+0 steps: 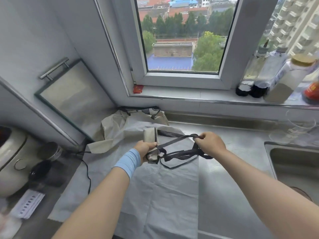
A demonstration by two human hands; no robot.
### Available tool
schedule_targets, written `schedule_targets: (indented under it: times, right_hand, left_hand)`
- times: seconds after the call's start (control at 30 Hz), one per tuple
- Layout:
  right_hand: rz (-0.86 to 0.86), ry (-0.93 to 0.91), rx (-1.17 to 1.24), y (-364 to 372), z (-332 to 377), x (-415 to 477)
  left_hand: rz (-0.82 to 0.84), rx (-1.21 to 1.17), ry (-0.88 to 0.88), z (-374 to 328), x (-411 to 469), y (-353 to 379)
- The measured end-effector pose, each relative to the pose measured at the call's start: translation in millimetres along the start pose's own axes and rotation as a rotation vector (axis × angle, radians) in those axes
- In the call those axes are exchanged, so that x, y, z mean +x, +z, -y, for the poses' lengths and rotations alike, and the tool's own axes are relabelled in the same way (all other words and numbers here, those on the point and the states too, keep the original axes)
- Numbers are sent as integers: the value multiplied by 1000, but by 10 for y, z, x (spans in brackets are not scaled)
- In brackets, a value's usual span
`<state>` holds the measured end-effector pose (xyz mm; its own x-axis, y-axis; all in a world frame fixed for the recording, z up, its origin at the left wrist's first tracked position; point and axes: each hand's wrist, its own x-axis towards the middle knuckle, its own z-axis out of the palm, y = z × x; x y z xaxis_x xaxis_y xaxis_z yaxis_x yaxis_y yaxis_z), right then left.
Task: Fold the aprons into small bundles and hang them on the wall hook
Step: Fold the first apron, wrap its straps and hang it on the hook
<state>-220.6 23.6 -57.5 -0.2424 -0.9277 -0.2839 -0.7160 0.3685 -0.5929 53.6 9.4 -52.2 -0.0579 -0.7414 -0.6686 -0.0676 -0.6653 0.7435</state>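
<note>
My left hand (145, 150) grips a small rolled beige apron bundle (149, 136) above the steel counter. A dark strap (174, 141) runs taut from the bundle to my right hand (209, 143), which pinches its end. More dark strap loops (179, 156) hang slack between the two hands. Under them a pale grey apron (155, 190) lies spread flat on the counter. Another beige apron (117, 128) lies crumpled behind it, near the wall corner. No wall hook is in view.
A sink (296, 168) sits at the right, with a clear glass jug (300, 128) behind it. Bottles and jars (269, 78) line the window sill. A white cooker (12, 163), a dark jar (50, 150) and a black cord (86, 168) stand at the left.
</note>
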Motion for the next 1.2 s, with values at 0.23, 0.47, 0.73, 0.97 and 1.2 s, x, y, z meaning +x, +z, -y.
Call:
schedule_targets:
  times: [0.23, 0.47, 0.73, 0.97, 1.2]
  right_hand:
    - [188, 99, -183, 183, -322, 86]
    - [303, 94, -253, 628, -625, 10]
    - [10, 190, -105, 664, -673, -5]
    - [291, 197, 452, 599, -304, -10]
    - [110, 324, -319, 696, -425, -15]
  left_hand:
    - [-158, 366, 23, 534, 289, 238]
    - [-283, 1066, 65, 981, 426, 331]
    - [-539, 1256, 408, 1190, 509, 420]
    - [-399, 1126, 575, 1152, 415, 476]
    - [-279, 1322, 508, 1095, 422, 388]
